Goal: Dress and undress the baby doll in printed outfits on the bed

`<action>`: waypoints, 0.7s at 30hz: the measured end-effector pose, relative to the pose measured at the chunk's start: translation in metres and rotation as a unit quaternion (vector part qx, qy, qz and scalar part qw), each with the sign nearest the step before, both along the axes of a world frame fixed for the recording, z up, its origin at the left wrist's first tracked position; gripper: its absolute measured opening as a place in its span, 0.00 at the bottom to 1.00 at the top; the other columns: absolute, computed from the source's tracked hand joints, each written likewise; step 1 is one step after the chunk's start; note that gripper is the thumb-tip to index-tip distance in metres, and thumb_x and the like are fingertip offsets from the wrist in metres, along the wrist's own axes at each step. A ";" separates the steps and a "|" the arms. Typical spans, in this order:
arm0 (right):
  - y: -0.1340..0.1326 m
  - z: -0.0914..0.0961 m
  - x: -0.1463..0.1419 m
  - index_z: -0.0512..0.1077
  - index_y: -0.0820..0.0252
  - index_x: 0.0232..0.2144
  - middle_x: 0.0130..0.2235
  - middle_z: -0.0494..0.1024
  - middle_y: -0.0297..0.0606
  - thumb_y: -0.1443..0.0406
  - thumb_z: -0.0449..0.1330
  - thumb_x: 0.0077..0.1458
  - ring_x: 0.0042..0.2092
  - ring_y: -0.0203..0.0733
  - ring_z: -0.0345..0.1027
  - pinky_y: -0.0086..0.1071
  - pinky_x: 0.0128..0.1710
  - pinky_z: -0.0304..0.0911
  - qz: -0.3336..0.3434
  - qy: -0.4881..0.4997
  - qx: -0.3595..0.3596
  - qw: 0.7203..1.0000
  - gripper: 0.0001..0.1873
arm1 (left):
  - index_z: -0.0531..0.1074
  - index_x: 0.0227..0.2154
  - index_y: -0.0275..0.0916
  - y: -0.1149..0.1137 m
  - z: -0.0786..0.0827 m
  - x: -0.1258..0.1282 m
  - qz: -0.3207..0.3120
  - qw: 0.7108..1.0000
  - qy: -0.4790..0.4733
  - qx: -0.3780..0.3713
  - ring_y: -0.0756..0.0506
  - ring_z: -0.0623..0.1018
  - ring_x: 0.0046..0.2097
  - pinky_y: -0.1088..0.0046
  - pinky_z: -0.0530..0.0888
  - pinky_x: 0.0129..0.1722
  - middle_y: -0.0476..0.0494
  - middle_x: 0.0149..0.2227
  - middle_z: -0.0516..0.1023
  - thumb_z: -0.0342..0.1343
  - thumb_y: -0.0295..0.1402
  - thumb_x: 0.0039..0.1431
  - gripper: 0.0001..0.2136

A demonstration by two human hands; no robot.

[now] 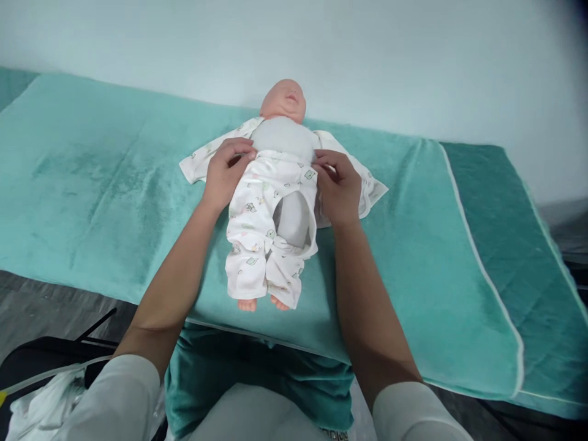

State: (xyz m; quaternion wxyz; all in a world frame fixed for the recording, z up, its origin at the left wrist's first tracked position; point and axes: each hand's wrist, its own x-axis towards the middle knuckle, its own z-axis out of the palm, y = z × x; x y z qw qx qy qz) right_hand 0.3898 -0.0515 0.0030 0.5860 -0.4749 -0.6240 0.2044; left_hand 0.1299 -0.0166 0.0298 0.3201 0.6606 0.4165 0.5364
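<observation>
A baby doll (283,101) lies on its back, its head toward the wall and its feet toward me. Printed white baby pants (252,211) cover its legs up to the waist, and a large opening at the crotch shows the grey cloth body. My left hand (228,171) pinches the waistband at the doll's side on my left. On the other side, my right hand (339,184) has thumb and fingers closed on the waistband edge. A matching baby shirt (206,153) lies spread open beneath the doll, leaving the grey chest bare. My right hand partly hides the shirt.
The doll rests on a padded bed with a green velvet cover (114,184), set against a pale wall (390,67). A darker quilted section (514,245) shows at the right end. At lower left, white cloth (46,404) lies on a black chair or bag.
</observation>
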 end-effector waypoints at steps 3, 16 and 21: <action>0.011 0.007 0.006 0.74 0.53 0.39 0.60 0.74 0.39 0.49 0.66 0.63 0.65 0.51 0.66 0.49 0.68 0.62 0.100 -0.040 -0.006 0.994 0.15 | 0.76 0.36 0.42 0.001 0.012 0.004 -0.049 0.995 0.092 -0.001 0.41 0.75 0.61 0.63 0.76 0.57 0.42 0.57 0.75 0.69 0.42 0.59 0.11; 0.060 0.042 -0.010 0.67 0.53 0.38 0.44 0.78 0.39 0.55 0.62 0.66 0.53 0.54 0.72 0.49 0.60 0.66 0.035 -0.199 -0.085 0.976 0.11 | 0.66 0.30 0.42 0.040 0.017 0.027 0.070 0.997 0.008 -0.029 0.39 0.76 0.52 0.61 0.70 0.55 0.48 0.31 0.69 0.67 0.34 0.63 0.13; 0.099 0.039 -0.012 0.67 0.52 0.37 0.35 0.73 0.39 0.58 0.61 0.65 0.49 0.55 0.71 0.49 0.56 0.67 0.004 -0.217 -0.095 0.972 0.08 | 0.59 0.27 0.42 0.068 0.005 0.030 0.110 0.992 -0.028 -0.059 0.46 0.74 0.42 0.65 0.69 0.48 0.51 0.26 0.62 0.64 0.30 0.66 0.18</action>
